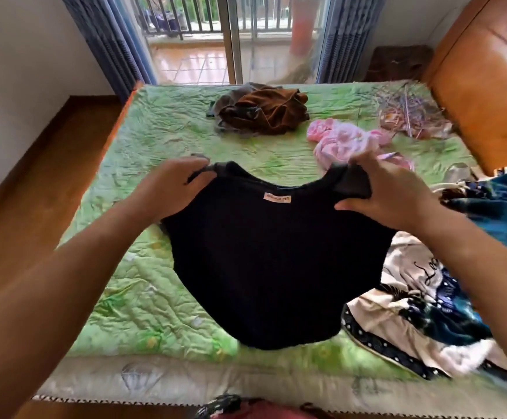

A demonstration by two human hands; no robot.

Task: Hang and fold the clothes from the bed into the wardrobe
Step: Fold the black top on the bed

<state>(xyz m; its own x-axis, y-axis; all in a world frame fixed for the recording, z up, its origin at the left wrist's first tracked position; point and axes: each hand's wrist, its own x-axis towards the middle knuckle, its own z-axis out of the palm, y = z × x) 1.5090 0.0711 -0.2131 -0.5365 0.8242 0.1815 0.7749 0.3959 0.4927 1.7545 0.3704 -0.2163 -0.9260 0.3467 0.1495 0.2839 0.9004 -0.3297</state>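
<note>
A black knitted top (258, 261) with a small pale label at its neckline hangs spread over the green quilted bed (155, 140). My left hand (173, 186) grips its left shoulder. My right hand (388, 195) grips the right shoulder, where the fabric is bunched. The hem of the top droops down to the quilt near the front edge. Further back on the bed lie a brown and grey heap of clothes (261, 111) and a crumpled pink garment (346, 140).
A pile of hangers (409, 113) lies at the back right by the wooden headboard (488, 86). A patterned blue and white blanket (427, 316) is heaped on the right. Wooden floor runs along the left side. Curtains and a glass balcony door stand behind the bed.
</note>
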